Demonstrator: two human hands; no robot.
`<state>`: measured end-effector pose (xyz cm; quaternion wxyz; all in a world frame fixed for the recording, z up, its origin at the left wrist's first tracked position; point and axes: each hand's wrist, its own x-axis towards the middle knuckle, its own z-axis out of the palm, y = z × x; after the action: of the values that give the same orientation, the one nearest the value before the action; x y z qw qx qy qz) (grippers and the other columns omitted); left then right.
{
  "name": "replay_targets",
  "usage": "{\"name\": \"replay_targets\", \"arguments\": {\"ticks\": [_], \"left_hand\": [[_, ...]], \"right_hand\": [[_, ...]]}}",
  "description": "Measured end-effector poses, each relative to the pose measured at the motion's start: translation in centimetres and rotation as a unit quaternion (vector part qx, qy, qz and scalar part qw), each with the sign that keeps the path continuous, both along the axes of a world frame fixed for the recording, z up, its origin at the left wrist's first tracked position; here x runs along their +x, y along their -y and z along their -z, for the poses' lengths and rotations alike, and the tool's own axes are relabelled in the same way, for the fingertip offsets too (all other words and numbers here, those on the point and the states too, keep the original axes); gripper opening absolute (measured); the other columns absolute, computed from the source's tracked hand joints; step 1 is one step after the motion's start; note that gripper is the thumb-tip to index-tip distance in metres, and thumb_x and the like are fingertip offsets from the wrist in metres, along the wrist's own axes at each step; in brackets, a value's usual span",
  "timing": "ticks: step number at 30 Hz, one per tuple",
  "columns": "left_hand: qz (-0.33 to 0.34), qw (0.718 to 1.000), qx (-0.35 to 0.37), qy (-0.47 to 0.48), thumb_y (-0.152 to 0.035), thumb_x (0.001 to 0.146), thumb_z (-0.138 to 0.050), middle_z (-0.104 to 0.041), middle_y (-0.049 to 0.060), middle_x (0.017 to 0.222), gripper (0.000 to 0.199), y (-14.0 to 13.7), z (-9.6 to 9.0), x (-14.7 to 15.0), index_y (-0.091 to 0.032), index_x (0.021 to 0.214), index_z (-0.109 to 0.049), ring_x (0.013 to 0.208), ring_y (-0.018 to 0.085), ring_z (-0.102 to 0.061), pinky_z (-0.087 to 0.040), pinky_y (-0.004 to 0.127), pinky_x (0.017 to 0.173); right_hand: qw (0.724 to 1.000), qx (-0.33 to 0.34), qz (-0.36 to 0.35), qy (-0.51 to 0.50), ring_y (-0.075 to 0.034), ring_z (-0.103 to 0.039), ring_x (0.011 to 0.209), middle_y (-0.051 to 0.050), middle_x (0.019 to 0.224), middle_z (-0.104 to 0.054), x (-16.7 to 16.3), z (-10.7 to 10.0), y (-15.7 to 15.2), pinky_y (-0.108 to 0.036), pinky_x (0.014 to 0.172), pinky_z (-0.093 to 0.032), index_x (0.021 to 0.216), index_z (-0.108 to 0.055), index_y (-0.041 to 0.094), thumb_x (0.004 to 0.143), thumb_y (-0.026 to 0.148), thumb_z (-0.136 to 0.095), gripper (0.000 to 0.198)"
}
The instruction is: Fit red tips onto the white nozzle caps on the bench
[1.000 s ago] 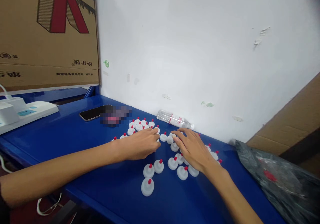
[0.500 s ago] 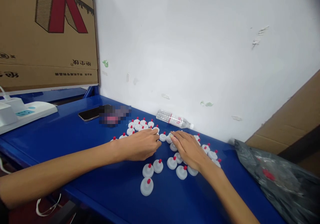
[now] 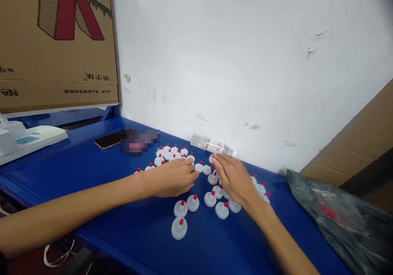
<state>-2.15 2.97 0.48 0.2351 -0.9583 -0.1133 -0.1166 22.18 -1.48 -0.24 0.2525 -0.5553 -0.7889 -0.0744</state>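
Several white round caps with red tips stand in two loose groups on the blue table (image 3: 135, 230). My left hand (image 3: 175, 177) rests by the left group with its fingers curled inward; whatever they hold is hidden. Just past its fingertips a white cap (image 3: 190, 159) shows. My right hand (image 3: 231, 174) reaches over the right group, thumb and fingertips closed on a white cap (image 3: 211, 158) that is only partly visible. Between the hands stands another cap (image 3: 199, 167). Nearer to me are three caps, the front one (image 3: 179, 228) leaning a little.
A clear plastic bottle (image 3: 211, 145) lies along the wall. At left are a phone (image 3: 112, 139), a blurred-out item (image 3: 141, 142) and a white power strip (image 3: 46, 138). A dark plastic bag (image 3: 346, 226) covers the right edge; a cardboard box (image 3: 76, 66) stands back left.
My right hand has lifted slightly away from me, with a cap at its fingertips, uncovering caps beneath. My left hand has hardly moved. The view has shifted a little.
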Motion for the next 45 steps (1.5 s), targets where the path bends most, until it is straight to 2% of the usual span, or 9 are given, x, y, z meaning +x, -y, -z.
{"name": "replay_targets", "arguments": {"ticks": [5, 10, 19, 23, 27, 31, 35, 39, 45], "left_hand": [[0.002, 1.000, 0.005, 0.005, -0.023, 0.095, -0.068, -0.067, 0.006, 0.082, 0.013, 0.0, 0.2, 0.1, -0.015, 0.087, -0.064, 0.081, 0.023, -0.057, -0.041, 0.036, 0.077], [0.006, 1.000, 0.009, 0.014, -0.024, 0.094, -0.070, -0.067, 0.006, 0.082, 0.014, 0.0, 0.1, 0.1, -0.015, 0.086, -0.064, 0.079, 0.022, -0.056, -0.040, 0.036, 0.077], [0.014, 0.999, 0.002, 0.037, -0.025, 0.094, -0.071, -0.065, 0.005, 0.077, 0.017, 0.0, 0.4, 0.1, -0.016, 0.084, -0.060, 0.079, 0.022, -0.057, -0.042, 0.035, 0.073], [0.016, 0.998, -0.004, 0.057, -0.024, 0.097, -0.067, -0.065, 0.004, 0.075, 0.014, 0.0, 0.1, 0.2, -0.017, 0.087, -0.060, 0.079, 0.022, -0.057, -0.042, 0.034, 0.068], [0.023, 0.996, -0.005, 0.083, -0.020, 0.101, -0.060, -0.066, 0.004, 0.077, 0.011, -0.1, 0.0, 0.2, -0.016, 0.091, -0.060, 0.077, 0.020, -0.057, -0.042, 0.031, 0.064], [0.016, 0.992, 0.002, 0.125, -0.017, 0.104, -0.054, -0.068, 0.006, 0.088, 0.008, -0.5, 0.0, 0.0, -0.015, 0.102, -0.062, 0.080, 0.020, -0.058, -0.045, 0.029, 0.063], [0.024, 0.976, 0.013, 0.216, -0.009, 0.103, -0.047, -0.070, 0.008, 0.107, 0.021, -0.8, -0.3, -0.2, -0.016, 0.116, -0.062, 0.089, 0.017, -0.065, -0.050, 0.026, 0.067], [0.040, 0.964, 0.035, 0.262, -0.007, 0.101, -0.047, -0.071, 0.008, 0.108, 0.023, -0.7, -0.4, -0.3, -0.017, 0.116, -0.063, 0.090, 0.017, -0.069, -0.052, 0.024, 0.066], [0.035, 0.969, 0.017, 0.245, -0.001, 0.098, -0.044, -0.071, 0.005, 0.106, 0.029, -0.4, -0.4, -0.2, -0.018, 0.112, -0.064, 0.085, 0.015, -0.069, -0.047, 0.022, 0.059]], "right_hand": [[0.997, 0.054, -0.042, 0.020, -0.028, -0.063, 0.124, -0.010, 0.134, -0.071, -0.7, -0.8, 0.7, -0.048, 0.105, -0.046, 0.131, -0.069, 0.019, 0.111, 0.039, -0.037, 0.042], [0.992, 0.027, -0.108, 0.063, -0.023, -0.070, 0.104, -0.006, 0.116, -0.076, -1.6, -0.4, 0.8, -0.046, 0.097, -0.049, 0.118, -0.073, 0.021, 0.111, 0.030, -0.038, 0.037], [0.994, 0.039, -0.094, 0.043, -0.021, -0.070, 0.097, -0.004, 0.105, -0.076, -0.6, -0.6, 0.6, -0.041, 0.092, -0.051, 0.106, -0.071, 0.021, 0.110, 0.030, -0.043, 0.029], [0.994, 0.087, -0.064, 0.015, -0.020, -0.069, 0.084, -0.004, 0.103, -0.073, -0.7, -0.7, 0.9, -0.036, 0.074, -0.053, 0.105, -0.068, 0.022, 0.103, 0.034, -0.058, 0.016], [0.987, 0.140, -0.071, 0.040, -0.019, -0.070, 0.078, -0.005, 0.105, -0.070, -1.0, -0.6, 1.0, -0.033, 0.064, -0.052, 0.108, -0.064, 0.020, 0.103, 0.029, -0.059, 0.012], [0.970, 0.195, -0.093, 0.116, -0.021, -0.071, 0.081, -0.007, 0.105, -0.073, -1.5, -0.7, 1.0, -0.035, 0.069, -0.053, 0.112, -0.062, 0.019, 0.104, 0.020, -0.054, 0.012], [0.961, 0.220, -0.113, 0.127, -0.022, -0.072, 0.078, -0.006, 0.098, -0.075, -1.7, -0.8, 1.0, -0.037, 0.073, -0.054, 0.117, -0.058, 0.017, 0.105, 0.020, -0.054, 0.013], [0.950, 0.255, -0.138, 0.117, -0.022, -0.072, 0.083, -0.007, 0.098, -0.075, -1.8, -0.9, 1.1, -0.036, 0.078, -0.056, 0.119, -0.055, 0.016, 0.103, 0.023, -0.060, 0.019], [0.933, 0.296, -0.171, 0.110, -0.022, -0.072, 0.089, -0.008, 0.097, -0.074, -2.4, -1.2, 1.3, -0.037, 0.084, -0.058, 0.115, -0.056, 0.017, 0.099, 0.016, -0.063, 0.018]]}}
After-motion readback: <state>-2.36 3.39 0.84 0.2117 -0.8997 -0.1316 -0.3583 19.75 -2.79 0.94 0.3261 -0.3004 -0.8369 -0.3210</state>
